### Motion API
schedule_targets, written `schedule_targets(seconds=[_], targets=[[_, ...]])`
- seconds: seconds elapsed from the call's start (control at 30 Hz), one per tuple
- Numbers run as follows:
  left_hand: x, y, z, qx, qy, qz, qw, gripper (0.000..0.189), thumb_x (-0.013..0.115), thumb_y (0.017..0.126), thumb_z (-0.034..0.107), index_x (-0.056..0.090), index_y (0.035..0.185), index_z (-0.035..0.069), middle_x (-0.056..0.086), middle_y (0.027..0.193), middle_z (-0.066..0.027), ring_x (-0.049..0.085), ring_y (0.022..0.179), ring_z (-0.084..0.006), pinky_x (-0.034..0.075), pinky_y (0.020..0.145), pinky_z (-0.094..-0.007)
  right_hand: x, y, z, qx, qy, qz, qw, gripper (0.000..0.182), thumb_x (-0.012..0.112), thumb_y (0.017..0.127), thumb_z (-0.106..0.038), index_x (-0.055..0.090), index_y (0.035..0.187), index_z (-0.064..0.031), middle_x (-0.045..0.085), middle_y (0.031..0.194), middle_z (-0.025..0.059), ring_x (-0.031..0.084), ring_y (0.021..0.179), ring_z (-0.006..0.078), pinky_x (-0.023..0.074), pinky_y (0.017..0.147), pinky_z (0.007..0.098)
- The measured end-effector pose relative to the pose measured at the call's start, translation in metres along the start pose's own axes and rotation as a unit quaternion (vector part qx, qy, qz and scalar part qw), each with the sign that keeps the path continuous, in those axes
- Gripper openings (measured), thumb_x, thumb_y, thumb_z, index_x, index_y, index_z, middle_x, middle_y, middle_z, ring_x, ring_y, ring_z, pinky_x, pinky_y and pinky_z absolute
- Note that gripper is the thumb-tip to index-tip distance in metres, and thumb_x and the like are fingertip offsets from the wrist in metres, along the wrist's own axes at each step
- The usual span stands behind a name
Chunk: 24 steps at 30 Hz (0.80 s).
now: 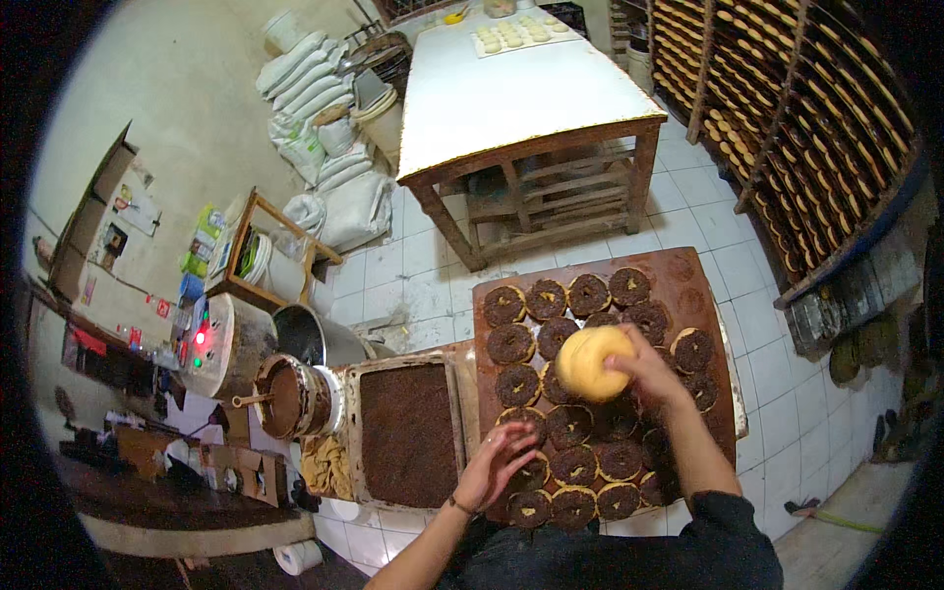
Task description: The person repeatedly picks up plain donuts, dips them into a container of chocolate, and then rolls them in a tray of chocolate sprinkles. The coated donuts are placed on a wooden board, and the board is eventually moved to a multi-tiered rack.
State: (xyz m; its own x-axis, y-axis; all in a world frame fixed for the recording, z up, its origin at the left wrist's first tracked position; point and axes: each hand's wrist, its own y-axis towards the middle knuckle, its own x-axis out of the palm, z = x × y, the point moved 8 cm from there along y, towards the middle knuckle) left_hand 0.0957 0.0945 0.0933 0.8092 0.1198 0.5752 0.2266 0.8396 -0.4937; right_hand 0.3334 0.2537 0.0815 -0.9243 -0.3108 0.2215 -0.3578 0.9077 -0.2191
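In my right hand [647, 369] is a plain golden doughnut [594, 361], raised over a reddish-brown board [495, 279]. Motion blurs it, and a second ring may be stacked with it. My left hand [495, 461] holds nothing; its fingers are apart above the board's left side. Rows of doughnuts topped with dark chocolate sprinkles [575, 466] cover much of the board, some hidden under my right arm. Left of the board is a shallow tray [356, 442] full of dark sprinkles [407, 435]. Beside that, a chocolate-smeared bucket [317, 402] contains brown chocolate and a wooden stick [251, 400].
A yellowish cloth [328, 466] lies by the tray. A steel pot [335, 343] stands behind the bucket. Farther off are a white-topped table [516, 96] with pale dough pieces [509, 37], stacked sacks [302, 77], and a tall rack [771, 140] of doughnuts at right.
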Motion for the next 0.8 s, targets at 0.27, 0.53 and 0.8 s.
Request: schedule_targets(seconds=[0.27,0.53,0.8], targets=[[-0.091,-0.04,0.014,-0.114,-0.229,-0.099,0.962,0.061,0.036,0.102,0.051,0.047,0.141,0.005,0.056,0.138,-0.015,0.054,0.127,-0.0314,0.044,0.108,-0.0477,0.209,-0.053,0.037,-0.081,-0.112,0.044,0.989,0.04,0.078,0.08,-0.019,0.056,0.11,-0.0039,0.063,0.104,0.011,0.06,0.102,0.0171,0.0491,0.088,0.0341],[-0.217,-0.096,0.082,-0.037,-0.274,-0.047,0.96,0.048,0.045,0.101,0.049,0.055,0.13,0.011,0.063,0.125,-0.008,0.061,0.117,-0.0235,0.05,0.101,-0.0419,0.447,-0.057,-0.002,-0.217,-0.439,-0.117,0.864,0.064,0.079,0.078,-0.027,0.049,0.13,-0.0068,0.042,0.143,0.021,0.043,0.131,0.0408,0.0357,0.111,0.0475],[-0.316,-0.158,0.139,0.08,-0.317,-0.021,0.945,0.048,0.042,0.103,0.047,0.048,0.138,0.014,0.057,0.132,-0.0054,0.055,0.124,-0.021,0.049,0.102,-0.0421,0.589,-0.013,-0.003,-0.139,-0.486,-0.265,0.821,0.065,0.078,0.077,-0.035,0.055,0.135,-0.0166,0.045,0.138,0.023,0.047,0.127,0.0421,0.0417,0.107,0.0475]])
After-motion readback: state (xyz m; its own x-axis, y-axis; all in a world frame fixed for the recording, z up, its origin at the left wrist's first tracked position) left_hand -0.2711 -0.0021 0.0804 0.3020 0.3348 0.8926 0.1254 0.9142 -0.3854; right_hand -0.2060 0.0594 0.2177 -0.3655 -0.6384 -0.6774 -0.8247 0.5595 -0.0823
